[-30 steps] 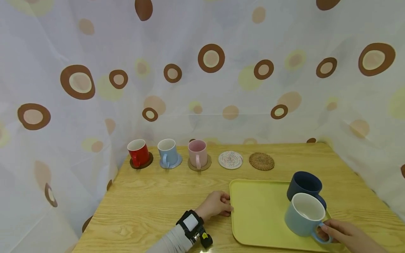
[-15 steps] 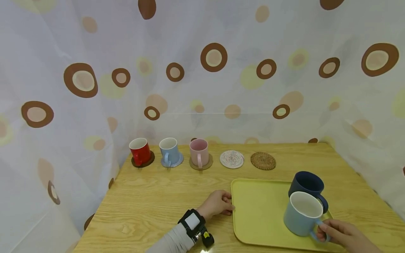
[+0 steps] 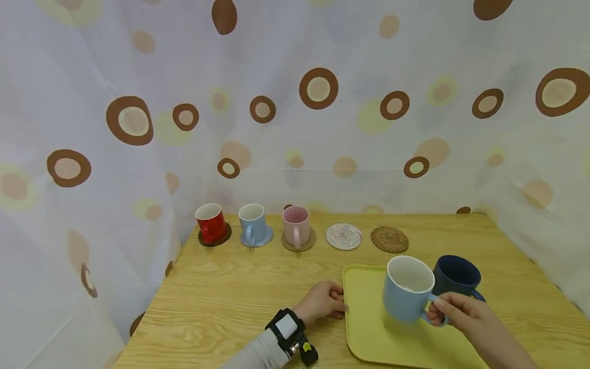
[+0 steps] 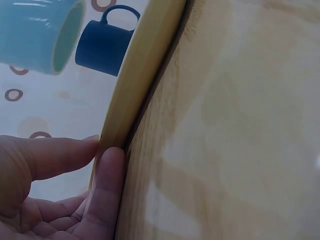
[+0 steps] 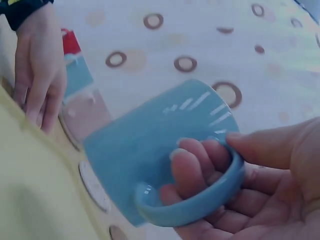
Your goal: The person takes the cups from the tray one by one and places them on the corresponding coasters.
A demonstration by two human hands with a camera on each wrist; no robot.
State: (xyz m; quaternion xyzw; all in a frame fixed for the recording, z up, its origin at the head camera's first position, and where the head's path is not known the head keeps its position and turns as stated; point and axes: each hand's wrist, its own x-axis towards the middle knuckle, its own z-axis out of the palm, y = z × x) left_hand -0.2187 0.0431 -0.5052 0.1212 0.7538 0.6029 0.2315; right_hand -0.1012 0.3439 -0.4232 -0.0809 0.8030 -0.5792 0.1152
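Observation:
My right hand grips the handle of a light blue mug, its fingers curled through the loop in the right wrist view. The mug is upright and raised above the yellow tray. At the tray's left edge is my left hand; the left wrist view shows its thumb and a finger pinching the rim. A dark blue mug stands at the tray's far right, partly hidden behind the right hand.
Along the back of the wooden table, a red mug, a second light blue mug and a pink mug stand on coasters. Right of them lie a white speckled coaster and a brown woven coaster. A patterned curtain hangs behind.
My right hand has lifted the light blue mug off the tray and carried it left and away from me. The left hand stays at the tray's edge; the view has shifted slightly.

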